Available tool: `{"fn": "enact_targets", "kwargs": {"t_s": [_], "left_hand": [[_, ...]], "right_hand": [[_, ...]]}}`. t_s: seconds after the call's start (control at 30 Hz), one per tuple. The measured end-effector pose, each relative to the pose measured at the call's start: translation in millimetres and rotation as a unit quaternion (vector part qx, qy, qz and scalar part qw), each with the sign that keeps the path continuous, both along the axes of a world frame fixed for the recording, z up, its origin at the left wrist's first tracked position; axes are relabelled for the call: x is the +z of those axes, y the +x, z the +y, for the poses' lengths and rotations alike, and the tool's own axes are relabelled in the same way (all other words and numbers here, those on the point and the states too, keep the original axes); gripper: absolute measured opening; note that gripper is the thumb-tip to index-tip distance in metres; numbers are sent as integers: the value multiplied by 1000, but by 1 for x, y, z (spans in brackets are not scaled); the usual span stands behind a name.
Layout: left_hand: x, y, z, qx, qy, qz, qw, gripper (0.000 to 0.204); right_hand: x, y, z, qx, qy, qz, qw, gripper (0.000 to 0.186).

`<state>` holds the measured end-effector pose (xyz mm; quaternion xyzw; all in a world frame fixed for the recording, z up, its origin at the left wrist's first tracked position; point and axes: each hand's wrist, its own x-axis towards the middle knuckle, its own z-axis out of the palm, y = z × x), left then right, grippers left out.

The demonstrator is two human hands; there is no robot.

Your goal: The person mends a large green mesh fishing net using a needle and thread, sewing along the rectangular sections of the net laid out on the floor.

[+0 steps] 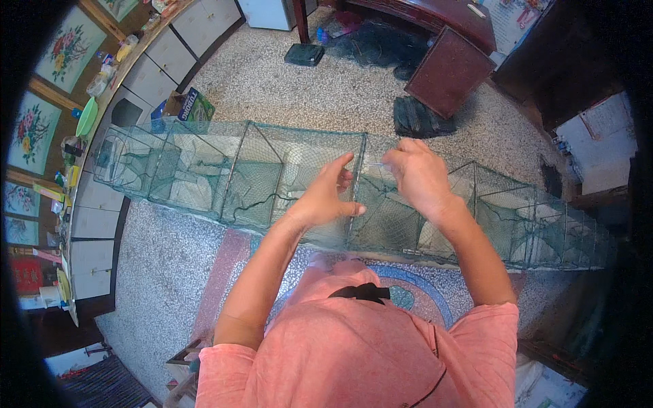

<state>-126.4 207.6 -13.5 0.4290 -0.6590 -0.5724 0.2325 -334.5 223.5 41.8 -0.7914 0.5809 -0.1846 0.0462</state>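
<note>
A long trap of green mesh [265,183] stretched over rectangular metal frames lies crosswise in front of me. My left hand [326,194] is open at one frame rod [363,151], thumb and curved fingers apart; whether it touches the mesh is unclear. Just to the right, over the trap's top, my right hand [418,177] is closed, its fingertips pinched on a small, thin, pale item [381,163] that is too small to identify. My pink shirt fills the lower middle of the view.
A curved row of white cabinets [92,221] with small items runs along the left. A cardboard box [197,105] sits behind the trap. Farther back are dark folded bundles [422,119], a leaning brown board [449,71] and a dark red table [462,20].
</note>
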Motion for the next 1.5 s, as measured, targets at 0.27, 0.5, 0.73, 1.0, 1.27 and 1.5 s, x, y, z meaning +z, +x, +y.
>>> {"fn": "enact_targets", "kwargs": {"t_s": [0.27, 0.5, 0.73, 1.0, 1.27, 1.5], "left_hand": [[-7, 0, 0, 26, 156, 79, 984, 99], [-12, 4, 4, 38, 170, 101, 980, 85], [2, -3, 15, 33, 70, 106, 991, 77], [19, -12, 37, 96, -142, 32, 985, 85], [16, -11, 37, 33, -253, 47, 966, 64], [10, -7, 50, 116, -267, -11, 957, 44]], "right_hand": [[-19, 13, -7, 28, -14, -131, 991, 6], [-35, 57, -23, 42, -15, -100, 994, 13], [-21, 96, -29, 75, -124, -77, 987, 15], [125, 58, -5, 190, -177, -550, 794, 17], [128, -3, 19, 191, -317, -510, 776, 13], [53, 4, 13, 37, -60, -114, 991, 9]]}}
